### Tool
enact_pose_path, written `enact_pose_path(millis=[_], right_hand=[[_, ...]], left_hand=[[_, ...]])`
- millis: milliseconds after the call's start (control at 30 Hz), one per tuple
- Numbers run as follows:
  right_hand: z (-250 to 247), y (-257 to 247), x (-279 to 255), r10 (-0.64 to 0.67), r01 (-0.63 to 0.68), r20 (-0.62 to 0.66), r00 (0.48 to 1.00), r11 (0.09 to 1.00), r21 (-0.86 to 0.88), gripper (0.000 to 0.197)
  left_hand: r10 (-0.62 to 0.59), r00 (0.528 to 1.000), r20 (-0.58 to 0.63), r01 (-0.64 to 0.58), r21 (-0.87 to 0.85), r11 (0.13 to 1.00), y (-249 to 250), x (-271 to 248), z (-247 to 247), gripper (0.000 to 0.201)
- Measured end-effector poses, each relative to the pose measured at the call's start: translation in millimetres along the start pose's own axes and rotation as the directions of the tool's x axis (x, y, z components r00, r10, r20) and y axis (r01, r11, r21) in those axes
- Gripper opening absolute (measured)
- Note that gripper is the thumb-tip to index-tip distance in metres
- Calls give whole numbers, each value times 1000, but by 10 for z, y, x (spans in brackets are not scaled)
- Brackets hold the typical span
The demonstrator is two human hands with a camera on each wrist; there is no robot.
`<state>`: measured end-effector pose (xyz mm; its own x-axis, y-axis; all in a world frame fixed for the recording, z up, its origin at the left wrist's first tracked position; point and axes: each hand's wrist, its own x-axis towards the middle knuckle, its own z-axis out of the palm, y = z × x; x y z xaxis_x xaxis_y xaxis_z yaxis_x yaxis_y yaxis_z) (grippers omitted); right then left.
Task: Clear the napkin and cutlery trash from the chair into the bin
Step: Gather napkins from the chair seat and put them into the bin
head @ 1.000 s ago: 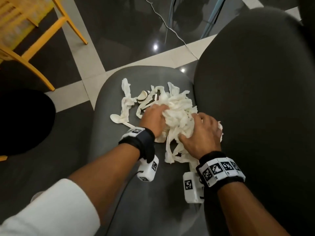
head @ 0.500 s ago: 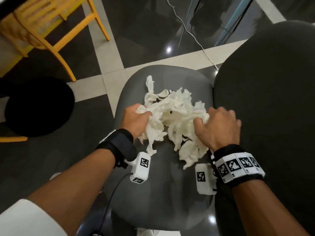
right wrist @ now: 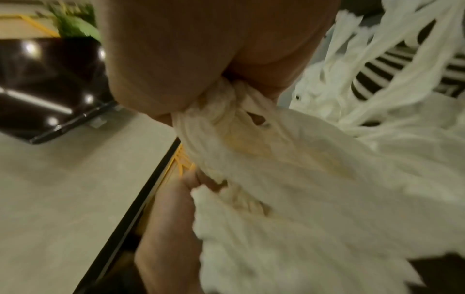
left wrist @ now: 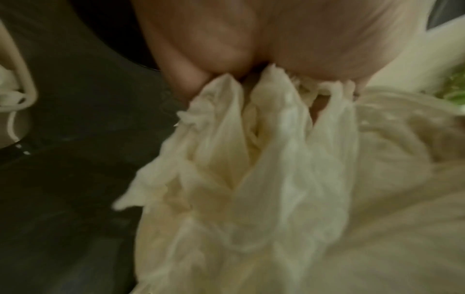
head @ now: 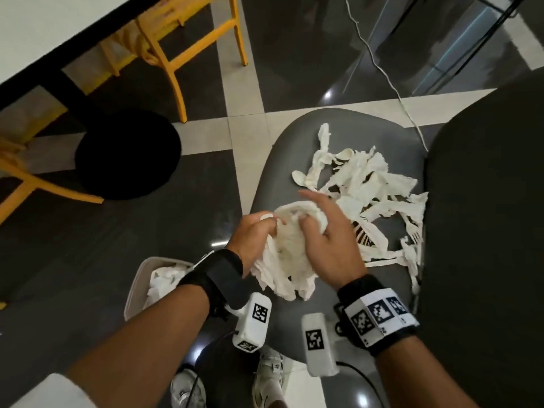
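A crumpled bunch of white napkins [head: 285,254] hangs between both hands, just above the near left edge of the grey chair seat [head: 297,134]. My left hand [head: 256,231] grips its left side, and in the left wrist view the bunch [left wrist: 251,159] trails from curled fingers. My right hand [head: 323,234] clasps the right side, the paper [right wrist: 302,159] wadded in its palm. Torn napkin strips [head: 374,178], a white plastic spoon [head: 298,175], a white fork [head: 412,231] and a striped wrapper [head: 363,238] lie on the seat. The pale bin [head: 134,293] stands lower left, napkins inside.
The dark chair back [head: 485,216] rises on the right. A black round table base [head: 126,154] and yellow chair legs [head: 176,78] stand to the left on the dark tiled floor. A white cable [head: 382,72] runs across the floor beyond the seat. My shoes [head: 268,375] are below.
Both hands gathered part of the napkin pile and lifted it toward me and left, off the seat's middle. The view swung left, bringing the bin into sight.
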<state>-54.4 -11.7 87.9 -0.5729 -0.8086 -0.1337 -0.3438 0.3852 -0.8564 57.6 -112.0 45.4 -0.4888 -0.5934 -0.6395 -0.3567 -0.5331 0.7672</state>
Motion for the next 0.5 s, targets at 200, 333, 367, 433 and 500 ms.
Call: enact_pose_path(millis=[200, 333, 367, 433, 500], right_hand=[[968, -189, -258, -69, 104, 249, 966, 986, -132, 51], [1249, -78, -225, -4, 13, 313, 950, 1000, -26, 43], [1263, 7, -202, 11, 8, 323, 946, 998, -60, 46], [1268, 161, -159, 10, 58, 346, 938, 981, -185, 54], [1296, 246, -121, -55, 250, 437, 898, 880, -403, 76]], left_hand=[[-170, 957, 235, 247, -349, 904, -161, -298, -471, 49], [-209, 969, 131, 245, -393, 886, -398, -350, -951, 47], [-211, 974, 88, 228, -400, 887, -438, -345, -1068, 42], [-191, 982, -5, 176, -366, 914, -508, -338, -1258, 25], [-162, 986, -51, 137, -323, 936, -563, -317, -1400, 11]])
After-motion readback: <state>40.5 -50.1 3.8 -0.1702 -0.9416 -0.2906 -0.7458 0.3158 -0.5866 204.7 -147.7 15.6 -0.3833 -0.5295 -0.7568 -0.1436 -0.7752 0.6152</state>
